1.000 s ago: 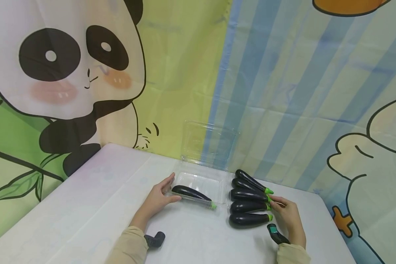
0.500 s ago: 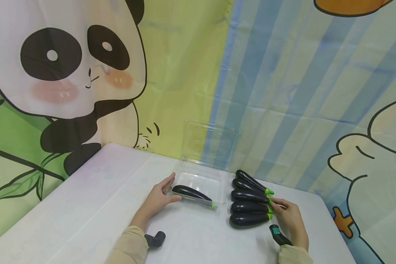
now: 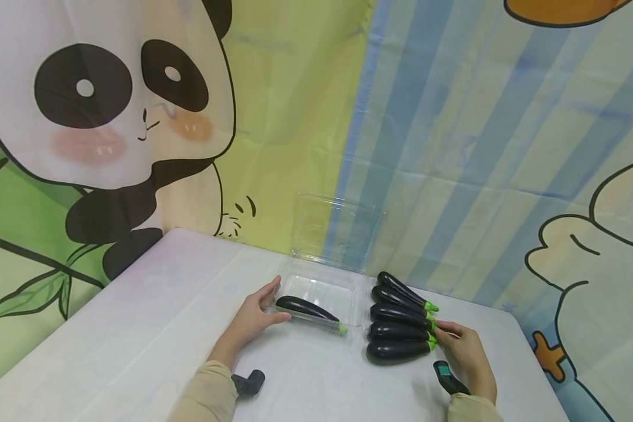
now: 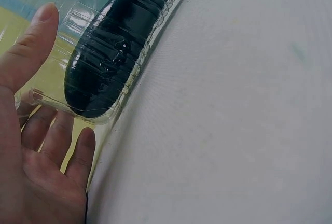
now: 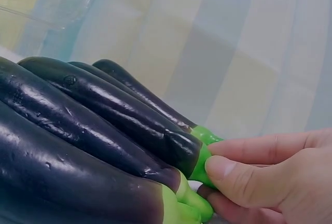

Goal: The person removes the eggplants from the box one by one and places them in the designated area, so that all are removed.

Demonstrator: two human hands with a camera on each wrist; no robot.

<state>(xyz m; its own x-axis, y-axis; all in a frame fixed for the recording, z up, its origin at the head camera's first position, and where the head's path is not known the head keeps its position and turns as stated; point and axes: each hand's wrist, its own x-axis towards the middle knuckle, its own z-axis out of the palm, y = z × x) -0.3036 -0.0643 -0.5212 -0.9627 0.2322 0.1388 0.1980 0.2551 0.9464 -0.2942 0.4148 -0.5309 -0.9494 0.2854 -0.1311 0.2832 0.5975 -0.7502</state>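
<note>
In the head view my left hand (image 3: 250, 319) grips the left end of a clear plastic container (image 3: 316, 287), whose lid (image 3: 337, 231) stands raised behind. An eggplant (image 3: 307, 308) lies along the container's near side, its green cap toward the right. The left wrist view has this eggplant (image 4: 111, 53) behind the clear wall, with the thumb over the rim and fingers below. To the right, several more eggplants lie side by side, caps to the right. My right hand (image 3: 466, 351) pinches the green cap of the middle eggplant (image 5: 129, 110) between thumb and index finger.
Everything rests on a white-covered table (image 3: 306, 381), backed by a printed curtain (image 3: 427, 146) close behind the lid. The nearest eggplant (image 3: 399, 351) of the row lies toward the table's front. Each wrist wears a black mount (image 3: 249, 383).
My right hand has shifted slightly right and toward me, and the middle eggplant has crept a little the same way. The left hand and container have stayed put.
</note>
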